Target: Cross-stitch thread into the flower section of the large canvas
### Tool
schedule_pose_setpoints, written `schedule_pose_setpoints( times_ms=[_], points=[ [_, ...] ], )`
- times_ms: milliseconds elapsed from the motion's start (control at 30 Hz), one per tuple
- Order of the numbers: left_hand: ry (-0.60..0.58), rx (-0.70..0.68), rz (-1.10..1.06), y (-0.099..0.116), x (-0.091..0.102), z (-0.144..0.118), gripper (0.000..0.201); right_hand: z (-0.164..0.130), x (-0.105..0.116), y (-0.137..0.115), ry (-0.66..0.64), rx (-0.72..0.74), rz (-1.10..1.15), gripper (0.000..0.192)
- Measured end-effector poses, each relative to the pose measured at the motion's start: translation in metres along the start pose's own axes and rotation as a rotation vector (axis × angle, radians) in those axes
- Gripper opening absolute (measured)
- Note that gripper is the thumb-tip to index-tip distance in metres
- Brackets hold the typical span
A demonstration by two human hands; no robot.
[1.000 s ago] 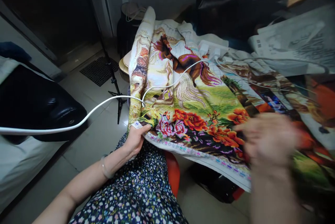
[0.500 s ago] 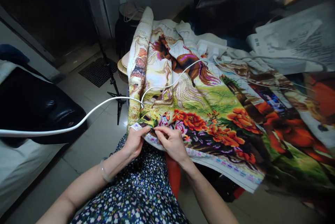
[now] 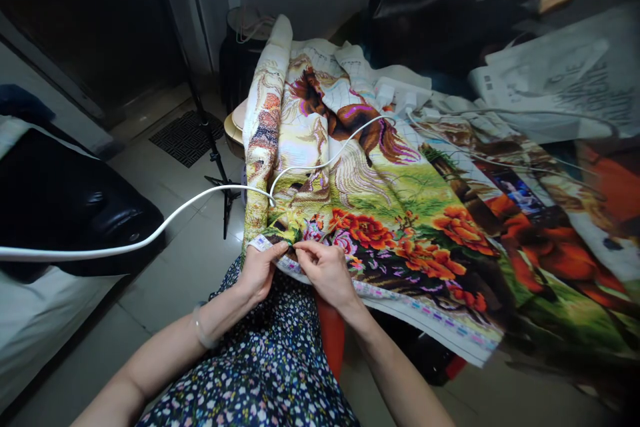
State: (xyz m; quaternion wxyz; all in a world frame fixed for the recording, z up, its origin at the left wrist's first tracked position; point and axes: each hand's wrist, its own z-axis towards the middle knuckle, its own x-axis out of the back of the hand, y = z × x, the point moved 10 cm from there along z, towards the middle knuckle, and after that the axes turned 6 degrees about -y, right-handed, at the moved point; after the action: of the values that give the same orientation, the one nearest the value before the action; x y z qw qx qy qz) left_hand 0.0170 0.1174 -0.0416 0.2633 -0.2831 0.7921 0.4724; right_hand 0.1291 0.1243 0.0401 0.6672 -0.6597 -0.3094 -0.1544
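Note:
A large cross-stitch cloth (image 3: 370,200) with horses and orange flowers spreads across the middle of the view. Its left side is rolled into a long bundle, and the near edge reaches my lap. My left hand (image 3: 259,272) is closed on this near edge, thumb on top and fingers underneath. Right beside it, my right hand (image 3: 327,274) pinches thumb and forefinger together at the stitched surface, close to the left thumb tip. Whatever sits in that pinch is too small to make out.
A white cable (image 3: 200,197) crosses from the left over the cloth. A white power strip (image 3: 405,90) with plugs lies on its far part. Beyond stand a black bag (image 3: 430,7) and a white printed bag (image 3: 555,74). A black tripod (image 3: 213,147) stands left of the cloth.
Both hands stay at the same spot on the cloth, with only a slight shift of the right fingers. The view has moved very slightly.

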Motion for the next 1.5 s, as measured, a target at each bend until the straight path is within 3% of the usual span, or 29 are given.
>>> schedule_pose_setpoints(
  times_ms=[367,733,1133,1500],
  points=[
    [-0.001,0.008,0.009,-0.0008,0.0004,0.0007,0.045,0.0004,-0.0020,-0.0068,-0.058,0.053,-0.157,0.025],
    [0.012,-0.029,0.030,-0.0037,0.0041,0.0018,0.040,0.0025,-0.0072,-0.0074,-0.084,-0.011,-0.374,0.025],
    [0.018,0.005,0.021,-0.0020,0.0019,0.0016,0.048,0.0021,0.0004,-0.0002,-0.054,0.005,-0.042,0.026],
    [0.008,0.015,0.004,-0.0023,0.0001,0.0013,0.044,0.0036,0.0008,-0.0004,-0.060,0.015,-0.065,0.025]
  ],
)
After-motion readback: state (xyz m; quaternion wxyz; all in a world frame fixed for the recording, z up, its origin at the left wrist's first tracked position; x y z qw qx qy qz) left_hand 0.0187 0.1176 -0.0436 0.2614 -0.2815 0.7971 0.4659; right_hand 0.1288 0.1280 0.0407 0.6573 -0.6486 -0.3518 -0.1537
